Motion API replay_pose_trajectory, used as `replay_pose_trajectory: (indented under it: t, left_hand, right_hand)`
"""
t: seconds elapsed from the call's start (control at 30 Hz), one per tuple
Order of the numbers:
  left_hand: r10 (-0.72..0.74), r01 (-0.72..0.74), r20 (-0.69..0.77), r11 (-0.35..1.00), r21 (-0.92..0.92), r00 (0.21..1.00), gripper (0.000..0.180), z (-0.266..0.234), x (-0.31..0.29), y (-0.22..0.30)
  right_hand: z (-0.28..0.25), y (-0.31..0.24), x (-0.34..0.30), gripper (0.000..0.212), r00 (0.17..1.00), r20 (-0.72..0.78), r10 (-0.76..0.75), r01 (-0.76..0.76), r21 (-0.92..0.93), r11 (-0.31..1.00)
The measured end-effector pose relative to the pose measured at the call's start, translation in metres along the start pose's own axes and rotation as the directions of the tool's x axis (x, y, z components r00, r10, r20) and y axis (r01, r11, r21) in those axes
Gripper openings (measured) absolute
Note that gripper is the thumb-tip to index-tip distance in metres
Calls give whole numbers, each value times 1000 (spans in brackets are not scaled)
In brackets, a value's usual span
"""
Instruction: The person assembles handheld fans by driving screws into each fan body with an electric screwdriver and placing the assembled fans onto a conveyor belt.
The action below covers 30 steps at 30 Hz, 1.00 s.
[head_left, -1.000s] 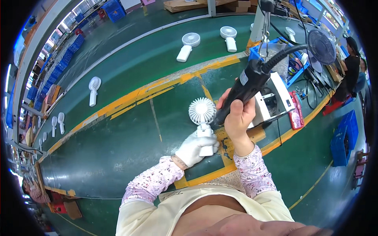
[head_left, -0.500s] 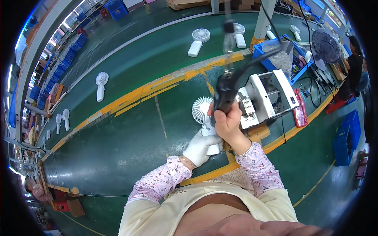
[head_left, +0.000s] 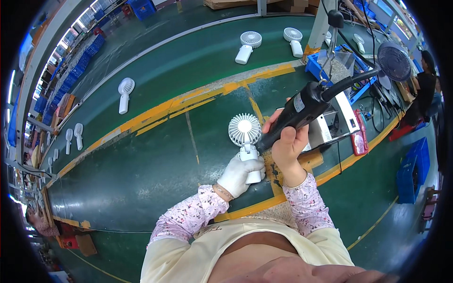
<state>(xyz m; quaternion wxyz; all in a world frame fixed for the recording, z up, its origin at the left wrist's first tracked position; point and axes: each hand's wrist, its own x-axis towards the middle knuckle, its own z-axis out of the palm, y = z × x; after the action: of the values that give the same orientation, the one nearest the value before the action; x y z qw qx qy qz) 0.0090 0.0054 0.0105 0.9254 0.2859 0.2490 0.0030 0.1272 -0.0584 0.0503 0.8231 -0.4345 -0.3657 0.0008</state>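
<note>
My left hand (head_left: 237, 175), in a white glove, is closed around the handle of a white handheld fan (head_left: 245, 129), its round grille pointing away from me over the bench. My bare right hand (head_left: 289, 148) is loosely around a black electric screwdriver (head_left: 298, 112), with fingers behind its body and the thumb raised off it. The screwdriver tilts up to the right, its lower end beside the fan's neck. A hook and cord hold its upper end. Its bit cannot be made out. Behind it stands a white machine (head_left: 348, 113), partly hidden by the screwdriver and my hand.
Several white fans lie on the green belt (head_left: 188, 59) beyond the yellow-taped bench edge. A blue bin (head_left: 314, 66) with small parts, a dark desk fan (head_left: 394, 61) and a red case (head_left: 359, 139) are at the right. Another person (head_left: 427, 89) is at far right.
The screwdriver has swung from nearly upright to tilted right, and my right hand's grip has loosened. The fan in my left hand shows more plainly. Fans on the belt have shifted rightward.
</note>
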Motion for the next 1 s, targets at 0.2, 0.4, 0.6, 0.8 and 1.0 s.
replay_pose_trajectory:
  t: [0.2, 0.4, 0.6, 0.8, 1.0]
  left_hand:
    - [23, -19, -59, 997, 72, 998, 26, 6, -3, 1]
    - [31, -28, -20, 993, 110, 999, 29, 9, -6, 1]
    - [146, -145, 17, 955, 258, 989, 31, 4, -5, 2]
    - [-10, 2, 96, 996, 87, 995, 29, 1, -8, 6]
    - [8, -20, 68, 985, 173, 998, 21, 2, -11, 3]
  right_hand:
    - [4, -4, -1, 72, 1000, 27, 6, -6, 31, 1000]
    - [2, 14, -11, 55, 997, 76, 9, -6, -35, 999]
    - [1, 22, -11, 43, 988, 147, -42, 60, -120, 991]
    - [7, 10, -6, 58, 980, 170, 106, -126, 109, 986]
    - [-4, 17, -15, 72, 965, 217, 148, -123, -122, 985]
